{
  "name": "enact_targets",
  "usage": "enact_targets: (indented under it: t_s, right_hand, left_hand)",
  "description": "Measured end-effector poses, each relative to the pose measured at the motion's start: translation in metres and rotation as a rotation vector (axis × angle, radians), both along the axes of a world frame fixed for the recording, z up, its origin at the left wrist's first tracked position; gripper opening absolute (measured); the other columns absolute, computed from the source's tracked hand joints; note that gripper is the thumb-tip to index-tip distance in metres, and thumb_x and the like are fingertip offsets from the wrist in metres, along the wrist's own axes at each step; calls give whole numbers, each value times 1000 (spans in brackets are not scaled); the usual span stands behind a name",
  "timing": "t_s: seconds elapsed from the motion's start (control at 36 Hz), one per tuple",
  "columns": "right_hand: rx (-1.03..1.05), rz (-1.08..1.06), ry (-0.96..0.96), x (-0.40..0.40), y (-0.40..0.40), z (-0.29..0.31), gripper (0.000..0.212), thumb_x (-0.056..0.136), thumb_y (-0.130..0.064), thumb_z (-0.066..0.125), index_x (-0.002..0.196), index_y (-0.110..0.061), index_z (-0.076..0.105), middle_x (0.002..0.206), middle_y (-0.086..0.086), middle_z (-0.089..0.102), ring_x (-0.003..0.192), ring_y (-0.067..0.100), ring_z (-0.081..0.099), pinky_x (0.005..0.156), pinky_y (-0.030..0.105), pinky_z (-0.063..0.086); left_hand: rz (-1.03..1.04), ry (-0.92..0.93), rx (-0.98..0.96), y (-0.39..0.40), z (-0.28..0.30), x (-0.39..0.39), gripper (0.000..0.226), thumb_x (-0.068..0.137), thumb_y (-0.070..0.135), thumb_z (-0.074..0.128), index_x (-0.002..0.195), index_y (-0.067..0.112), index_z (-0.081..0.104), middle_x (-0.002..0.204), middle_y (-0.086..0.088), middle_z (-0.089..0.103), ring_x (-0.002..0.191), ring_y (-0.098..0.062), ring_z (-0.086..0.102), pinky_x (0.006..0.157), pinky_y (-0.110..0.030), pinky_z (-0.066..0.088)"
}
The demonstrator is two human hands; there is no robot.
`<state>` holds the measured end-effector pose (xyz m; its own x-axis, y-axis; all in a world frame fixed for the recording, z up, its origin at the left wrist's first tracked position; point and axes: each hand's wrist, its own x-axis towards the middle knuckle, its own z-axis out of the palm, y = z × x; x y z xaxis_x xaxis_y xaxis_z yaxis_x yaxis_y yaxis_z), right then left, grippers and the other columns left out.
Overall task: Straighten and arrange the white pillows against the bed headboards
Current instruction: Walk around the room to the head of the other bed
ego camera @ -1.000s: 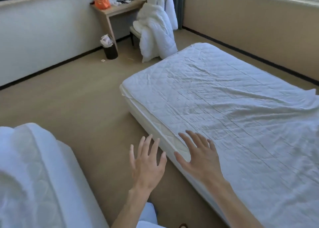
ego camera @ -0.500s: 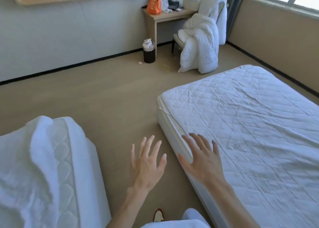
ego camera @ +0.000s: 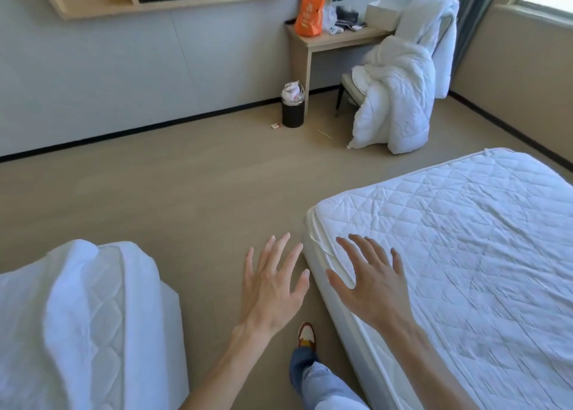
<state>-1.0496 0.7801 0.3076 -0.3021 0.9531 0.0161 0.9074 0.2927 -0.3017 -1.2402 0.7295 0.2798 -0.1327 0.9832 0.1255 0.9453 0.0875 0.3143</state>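
No pillow or headboard shows in this view. A white quilted bed [ego camera: 459, 232] fills the right side, and the corner of a second bed [ego camera: 102, 310] with a white sheet bunched on it sits at lower left. My left hand [ego camera: 273, 285] hangs over the floor between the beds, fingers spread and empty. My right hand [ego camera: 369, 281] hovers over the near corner of the right bed, also spread and empty.
A chair [ego camera: 350, 87] draped with white duvets [ego camera: 397, 99] stands at a wooden desk [ego camera: 328, 37] holding an orange bag [ego camera: 309, 14]. A black waste bin [ego camera: 292, 111] sits by the desk leg. My leg and shoe [ego camera: 306, 336] are on the tan floor.
The view has swung left and up, bringing the wall, TV shelf and desk into sight. Both hands stay spread and empty in front of me; my foot has stepped forward.
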Motion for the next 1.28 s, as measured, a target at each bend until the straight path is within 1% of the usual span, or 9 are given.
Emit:
enact_targets:
  t_s: [0.14, 0.25, 0.42, 0.58, 0.69, 0.86, 1.03, 1.17, 1.28]
  right_hand:
    - [-22, 4, 44, -20, 74, 2, 69, 86, -74, 28, 148, -42, 29, 158, -18, 30, 149, 12, 22, 123, 52, 13]
    - [-19, 20, 79, -35, 132, 7, 66, 88, -72, 35, 147, -43, 30, 157, -19, 30, 149, 12, 21, 122, 50, 12]
    - [21, -9, 109, -56, 208, 11, 62, 87, -70, 38, 142, -43, 35, 152, -20, 37, 146, 10, 26, 120, 49, 16]
    - [18, -18, 76, -77, 276, 8, 62, 88, -73, 35, 142, -43, 34, 152, -20, 36, 146, 8, 25, 120, 48, 17]
    - [39, -29, 77, -103, 324, 6, 61, 89, -72, 37, 142, -42, 37, 151, -19, 39, 145, 9, 28, 119, 50, 22]
    - [62, -15, 62, -164, 411, 2, 62, 89, -73, 34, 143, -41, 36, 151, -18, 39, 145, 9, 28, 118, 50, 24]
    - [62, -88, 34, -229, 498, -4, 60, 89, -70, 38, 142, -41, 37, 151, -16, 41, 144, 11, 31, 116, 50, 27]
    - [46, -142, 18, -264, 553, 0, 61, 88, -68, 38, 143, -42, 35, 153, -15, 39, 145, 11, 29, 116, 50, 27]
    - [48, -224, 24, -277, 587, 3, 61, 85, -62, 41, 141, -41, 38, 152, -15, 40, 143, 11, 32, 114, 47, 29]
  left_hand:
    - [43, 25, -34, 72, -2, -13, 53, 96, 58, 26, 143, 38, 39, 159, 9, 27, 149, -14, 19, 118, -51, 20]
    - [59, 36, -13, 131, 4, -18, 52, 96, 57, 28, 142, 37, 42, 158, 8, 29, 148, -15, 22, 117, -52, 22]
    - [70, 73, 60, 204, 10, -39, 49, 95, 53, 38, 138, 34, 49, 154, 5, 38, 145, -19, 31, 114, -54, 26]
    - [74, 74, 60, 272, 12, -71, 49, 94, 51, 38, 138, 33, 49, 154, 4, 38, 145, -19, 30, 116, -54, 24]
    - [68, 70, 46, 321, 9, -99, 50, 95, 52, 36, 140, 34, 46, 156, 6, 35, 147, -18, 25, 116, -54, 22]
    - [40, 56, 78, 410, 3, -151, 48, 95, 52, 38, 140, 37, 47, 156, 5, 34, 147, -18, 25, 116, -55, 22]
    - [-13, 67, 62, 508, 2, -219, 49, 95, 53, 34, 140, 38, 45, 157, 6, 32, 147, -18, 24, 115, -56, 23]
    - [-87, 68, 71, 575, 8, -259, 47, 93, 52, 38, 137, 38, 49, 155, 5, 36, 146, -18, 29, 115, -56, 23]
    - [-161, 63, 65, 624, 8, -273, 47, 94, 52, 39, 137, 38, 49, 156, 5, 35, 146, -18, 28, 115, -55, 21]
